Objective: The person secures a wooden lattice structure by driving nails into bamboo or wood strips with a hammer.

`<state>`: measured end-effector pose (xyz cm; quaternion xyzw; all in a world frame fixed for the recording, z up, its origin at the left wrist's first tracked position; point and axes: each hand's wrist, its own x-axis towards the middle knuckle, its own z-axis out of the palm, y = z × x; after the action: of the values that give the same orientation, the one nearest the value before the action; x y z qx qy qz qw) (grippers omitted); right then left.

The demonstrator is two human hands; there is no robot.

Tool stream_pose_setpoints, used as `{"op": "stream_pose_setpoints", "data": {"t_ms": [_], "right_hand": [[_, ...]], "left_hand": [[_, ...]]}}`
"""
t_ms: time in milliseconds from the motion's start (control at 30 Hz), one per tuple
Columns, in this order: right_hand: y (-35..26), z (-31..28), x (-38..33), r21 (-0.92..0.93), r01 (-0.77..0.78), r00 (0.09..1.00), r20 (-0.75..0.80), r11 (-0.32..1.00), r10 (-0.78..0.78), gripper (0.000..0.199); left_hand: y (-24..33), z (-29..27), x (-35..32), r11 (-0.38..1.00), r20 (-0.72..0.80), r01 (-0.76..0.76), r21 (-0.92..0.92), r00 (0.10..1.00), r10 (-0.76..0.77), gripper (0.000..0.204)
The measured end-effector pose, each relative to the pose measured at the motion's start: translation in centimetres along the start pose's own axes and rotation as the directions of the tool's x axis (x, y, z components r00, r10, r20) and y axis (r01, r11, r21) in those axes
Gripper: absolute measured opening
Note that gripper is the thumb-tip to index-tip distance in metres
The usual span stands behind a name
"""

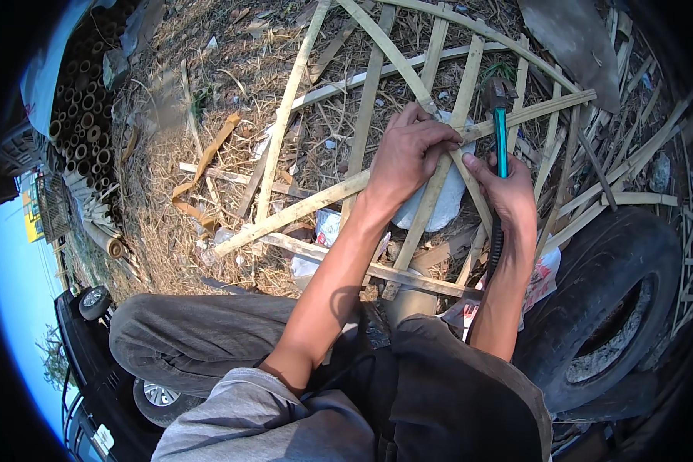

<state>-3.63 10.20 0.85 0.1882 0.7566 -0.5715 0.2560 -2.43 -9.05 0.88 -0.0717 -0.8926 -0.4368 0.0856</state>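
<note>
A pile of bamboo poles point(85, 115) lies at the left edge of the straw-strewn ground point(177, 162). The left hand point(412, 154) presses on a crossing of the bamboo lattice point(316, 202), fingers curled over the strips. Just beside it, the right hand point(508, 192) grips a teal-handled tool point(501, 142) upright, fingers closed around it. A tyre point(616, 300) lies at the right.

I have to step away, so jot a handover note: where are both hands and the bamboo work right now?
Left hand: pressing down on the crossing of pale split-bamboo slats in the lattice frame.
Right hand: gripping a teal-handled tool, blade end hidden.
Lattice lies over straw-strewn ground, beside an old black rubber tyre.
Done: several slats crossed.
Left: cannot tell which joints are fastened.
</note>
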Motion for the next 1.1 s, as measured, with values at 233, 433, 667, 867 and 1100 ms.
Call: {"op": "stream_pose_setpoints", "data": {"t_ms": [233,433,667,867,1100], "right_hand": [[-1.6,-1.6,-1.6,-0.133,-0.019,0.994,-0.109,0.991,0.005,0.058],[-5.1,-3.5,-7.3,0.188,0.043,0.986,-0.167,0.981,-0.011,0.061],[-2.3,-2.1,-11.1,0.066,-0.106,0.994,0.024,0.992,0.105,0.064],[-0.9,-1.4,-11.7,0.134,-0.155,0.988,0.005,0.979,0.155,0.064],[-0.3,-0.5,-12.1,0.172,0.009,1.0,0.01,0.985,-0.011,0.065]], "left_hand": [[0.0,-0.1,0.0,0.996,0.016,0.065,-0.062,0.998,-0.065,0.016],[0.0,-0.2,0.1,0.997,0.001,0.052,-0.052,0.999,-0.052,0.016],[-0.4,-0.2,-0.1,0.991,-0.019,0.09,-0.096,0.996,-0.092,0.02],[0.2,0.2,0.2,0.99,0.001,0.053,-0.133,0.999,-0.053,0.023],[-0.7,-0.6,-0.4,0.997,-0.034,0.01,-0.079,0.999,-0.013,0.024]]}}
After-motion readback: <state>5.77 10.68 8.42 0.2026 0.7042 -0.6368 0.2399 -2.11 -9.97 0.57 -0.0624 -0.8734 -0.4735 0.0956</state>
